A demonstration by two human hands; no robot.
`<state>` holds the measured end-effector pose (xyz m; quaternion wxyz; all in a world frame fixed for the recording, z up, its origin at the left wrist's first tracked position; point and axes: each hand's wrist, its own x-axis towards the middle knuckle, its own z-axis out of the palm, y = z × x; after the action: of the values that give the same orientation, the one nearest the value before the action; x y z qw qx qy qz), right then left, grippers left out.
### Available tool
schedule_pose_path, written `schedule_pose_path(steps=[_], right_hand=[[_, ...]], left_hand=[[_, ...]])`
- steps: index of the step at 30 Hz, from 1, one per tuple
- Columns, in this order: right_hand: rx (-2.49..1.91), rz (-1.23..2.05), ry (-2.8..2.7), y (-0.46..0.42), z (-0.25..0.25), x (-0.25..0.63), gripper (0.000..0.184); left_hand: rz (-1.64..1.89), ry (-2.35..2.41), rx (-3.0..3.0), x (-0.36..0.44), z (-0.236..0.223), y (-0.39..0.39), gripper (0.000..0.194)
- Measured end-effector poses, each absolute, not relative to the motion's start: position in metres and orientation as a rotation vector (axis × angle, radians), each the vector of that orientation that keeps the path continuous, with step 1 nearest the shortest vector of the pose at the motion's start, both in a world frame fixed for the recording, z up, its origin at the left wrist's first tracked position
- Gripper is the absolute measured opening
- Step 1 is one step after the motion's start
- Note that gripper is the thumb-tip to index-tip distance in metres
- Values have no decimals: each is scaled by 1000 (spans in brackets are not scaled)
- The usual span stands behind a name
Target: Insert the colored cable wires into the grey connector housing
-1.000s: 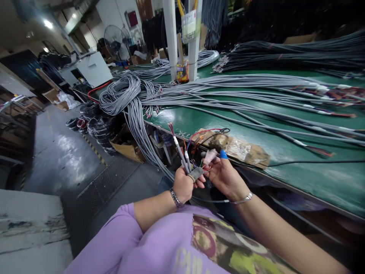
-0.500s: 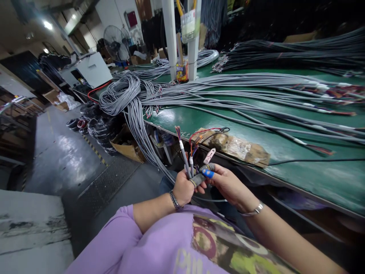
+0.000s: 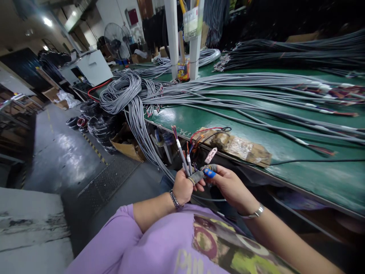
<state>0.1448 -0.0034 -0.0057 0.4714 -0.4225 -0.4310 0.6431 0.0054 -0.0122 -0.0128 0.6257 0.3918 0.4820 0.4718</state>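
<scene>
My left hand point(image 3: 185, 186) is closed around grey cables point(image 3: 182, 156), whose ends stick up past the thumb with white sleeves and fanned coloured wires. A grey cot covers its thumb. Close beside it, my right hand point(image 3: 221, 179) pinches at the thin wires, with a blue cover on the thumb and a grey cot on a finger; the exact wire between the fingertips is too small to make out. Just above the fingertips is a pale pink tag-like piece point(image 3: 211, 155) with small holes. Red and black leads point(image 3: 203, 133) run behind it on the bench edge.
A taped cardboard strip point(image 3: 239, 148) lies along the edge of the green bench point(image 3: 313, 179). Long grey cables point(image 3: 228, 91) stretch across it, and a coiled bundle point(image 3: 122, 93) hangs over the left end. A white post point(image 3: 196, 53) stands behind.
The held cable ends have shifted slightly left and their wires spread a little more. Both hands stay close together in nearly the same place.
</scene>
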Motion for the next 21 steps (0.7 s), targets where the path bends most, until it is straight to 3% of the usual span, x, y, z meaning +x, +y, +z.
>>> schedule_pose_path(steps=[7,21], right_hand=[[-1033,1676,-1003,-2,-2,140,28],[-968,1828,-511,20,-16,160,30]], left_hand=[[942,1035,957,3,-14,-13,39],[1094,1043,813,1,-4,-4,38]])
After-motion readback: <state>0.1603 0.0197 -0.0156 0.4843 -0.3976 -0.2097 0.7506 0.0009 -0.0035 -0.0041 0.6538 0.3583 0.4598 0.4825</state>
